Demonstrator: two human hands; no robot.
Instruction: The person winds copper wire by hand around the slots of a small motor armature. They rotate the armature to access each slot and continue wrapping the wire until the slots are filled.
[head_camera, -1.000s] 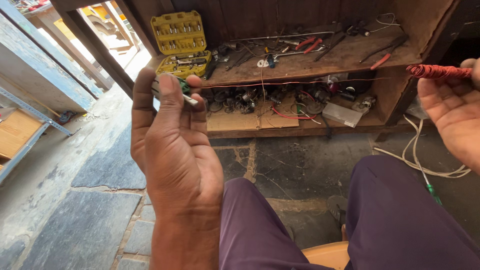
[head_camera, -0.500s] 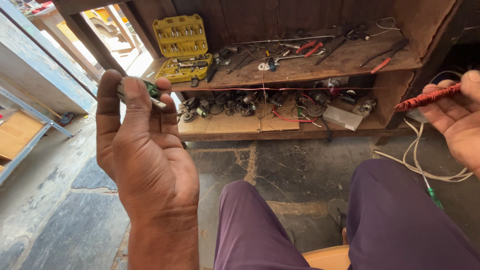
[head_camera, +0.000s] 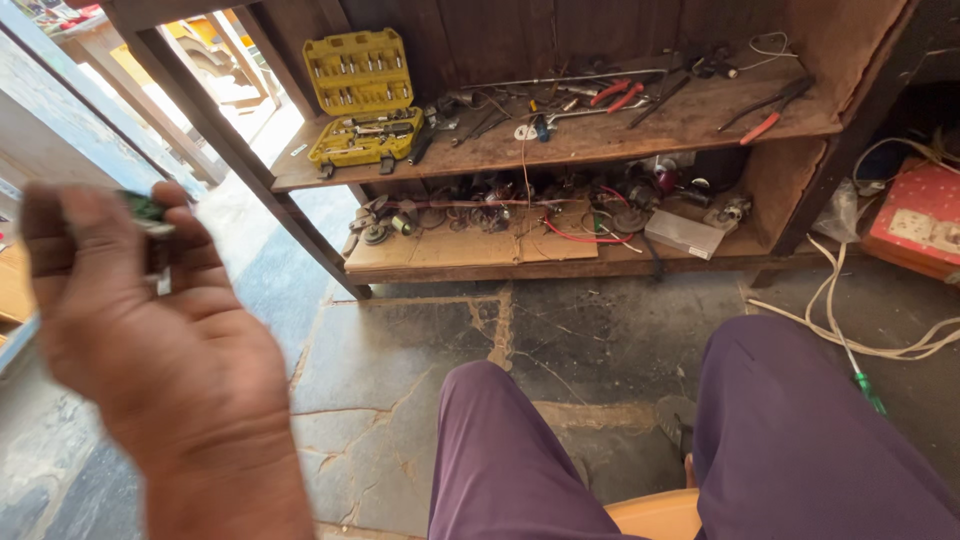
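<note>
Left hand (head_camera: 165, 360) raised, blurred, fingers (head_camera: 70, 235) pinched on a small green circuit-board piece (head_camera: 148, 212), held up as if for inspection; right hand out of view; open yellow plastic socket case (head_camera: 362, 95) on wooden shelf (head_camera: 640, 135).

At twelve o'clock before me, a dark wooden shelf unit (head_camera: 560, 150) against a plank wall (head_camera: 560, 35), cluttered with tools; cracked grey stone floor (head_camera: 560, 340) beneath; bright daylight enters through a doorway (head_camera: 215, 60) at ten o'clock
</note>
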